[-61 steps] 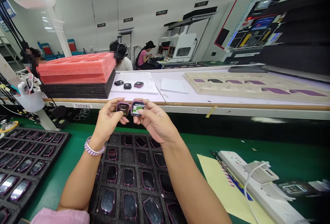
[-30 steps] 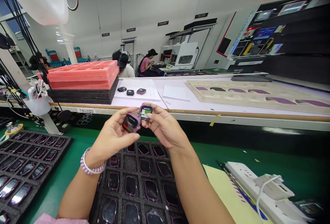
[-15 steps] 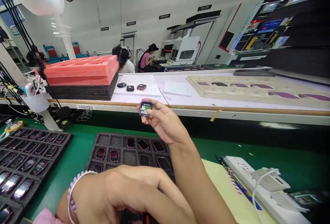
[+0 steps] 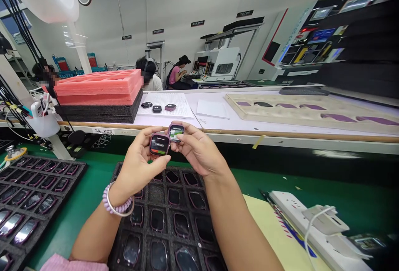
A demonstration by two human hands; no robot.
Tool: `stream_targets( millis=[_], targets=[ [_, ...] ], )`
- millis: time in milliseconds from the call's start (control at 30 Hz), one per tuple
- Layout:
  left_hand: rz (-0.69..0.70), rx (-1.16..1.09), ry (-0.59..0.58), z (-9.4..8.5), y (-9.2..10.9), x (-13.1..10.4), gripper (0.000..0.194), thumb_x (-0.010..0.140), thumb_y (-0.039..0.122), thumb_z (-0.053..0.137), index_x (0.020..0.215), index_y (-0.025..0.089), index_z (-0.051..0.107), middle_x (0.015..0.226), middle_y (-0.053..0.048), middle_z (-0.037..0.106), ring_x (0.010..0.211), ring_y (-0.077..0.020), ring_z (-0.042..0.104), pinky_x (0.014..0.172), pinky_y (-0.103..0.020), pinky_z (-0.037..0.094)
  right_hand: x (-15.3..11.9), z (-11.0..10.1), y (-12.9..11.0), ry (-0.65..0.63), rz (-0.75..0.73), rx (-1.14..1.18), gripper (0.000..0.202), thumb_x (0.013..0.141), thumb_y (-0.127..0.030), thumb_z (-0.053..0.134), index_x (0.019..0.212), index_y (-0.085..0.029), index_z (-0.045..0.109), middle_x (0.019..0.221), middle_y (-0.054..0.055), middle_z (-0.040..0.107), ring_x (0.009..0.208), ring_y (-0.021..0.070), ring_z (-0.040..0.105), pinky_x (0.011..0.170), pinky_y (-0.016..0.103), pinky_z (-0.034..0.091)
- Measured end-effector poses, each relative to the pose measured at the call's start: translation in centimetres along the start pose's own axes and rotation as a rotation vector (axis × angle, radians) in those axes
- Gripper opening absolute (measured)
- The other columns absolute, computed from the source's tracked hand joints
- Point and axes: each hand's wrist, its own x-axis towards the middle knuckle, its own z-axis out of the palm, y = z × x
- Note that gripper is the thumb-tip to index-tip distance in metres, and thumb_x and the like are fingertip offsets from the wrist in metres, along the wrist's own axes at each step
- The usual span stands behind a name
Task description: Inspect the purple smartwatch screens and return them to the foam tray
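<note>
My left hand (image 4: 140, 158) is closed around a purple-rimmed smartwatch case (image 4: 159, 144) whose screen is lit with some text and red and green patches. Right beside it, my right hand (image 4: 198, 148) grips a second smartwatch case (image 4: 176, 133), its screen lit white and green, with the thumb on its lower edge. The two watch cases are side by side and seem to touch. Beneath both hands lies a black foam tray (image 4: 156, 194) with several dark-screened watch cases in its pockets; my forearms cover part of it.
Another foam tray of watch cases (image 4: 34, 181) lies on the left. A shelf (image 4: 215, 127) runs behind, bearing red foam trays (image 4: 96, 88), three loose watch cases and a beige tray (image 4: 249, 119). A power strip (image 4: 311, 221) lies at right. Two people sit beyond.
My left hand has risen from low over the tray, now holding a lit watch case beside the right hand's one. The right hand has hardly moved.
</note>
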Motion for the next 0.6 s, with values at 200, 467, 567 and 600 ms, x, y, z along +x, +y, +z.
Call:
stream_targets(
  millis=[200,467,567,600],
  targets=[
    [-0.03,0.029,0.029,-1.1,-1.0,1.0,0.045,0.085,0.029,0.07,0.125,0.017,0.056,0.101,-0.007,0.068,0.059,-0.0099,0.064,0.054,-0.019,0.053,0.0,-0.1,0.0,-0.007,0.011,0.0,0.043,0.072,-0.029,0.084,0.11,-0.021,0.066,0.085,0.0,0.065,0.064,0.0149,0.059,0.06,0.028,0.049],
    [-0.031,0.046,0.061,-1.6,-1.2,1.3,0.042,0.087,0.032,0.071,0.126,0.018,0.059,0.1,-0.006,0.068,0.059,-0.0094,0.063,0.054,-0.019,0.051,-0.2,-0.1,0.0,-0.006,0.007,-0.01,0.042,0.074,-0.03,0.083,0.111,-0.021,0.066,0.098,0.003,0.068,0.066,0.0147,0.061,0.061,0.028,0.049],
    [-0.018,0.026,0.049,-1.6,-1.3,1.3,0.053,0.083,0.025,0.075,0.132,0.019,0.057,0.104,-0.006,0.067,0.069,-0.0101,0.063,0.06,-0.019,0.053,-0.2,-0.2,-0.1,-0.004,0.009,0.005,0.043,0.074,-0.029,0.084,0.112,-0.021,0.066,0.096,0.003,0.069,0.066,0.0143,0.061,0.062,0.027,0.049],
    [-0.009,0.015,0.044,-1.6,-1.3,1.3,0.056,0.081,0.023,0.077,0.133,0.019,0.056,0.107,-0.007,0.067,0.074,-0.0108,0.063,0.063,-0.018,0.053,-0.2,-0.2,-0.1,-0.005,0.009,0.012,0.043,0.074,-0.029,0.084,0.112,-0.021,0.066,0.096,0.003,0.07,0.066,0.0142,0.061,0.061,0.027,0.05]
  ],
)
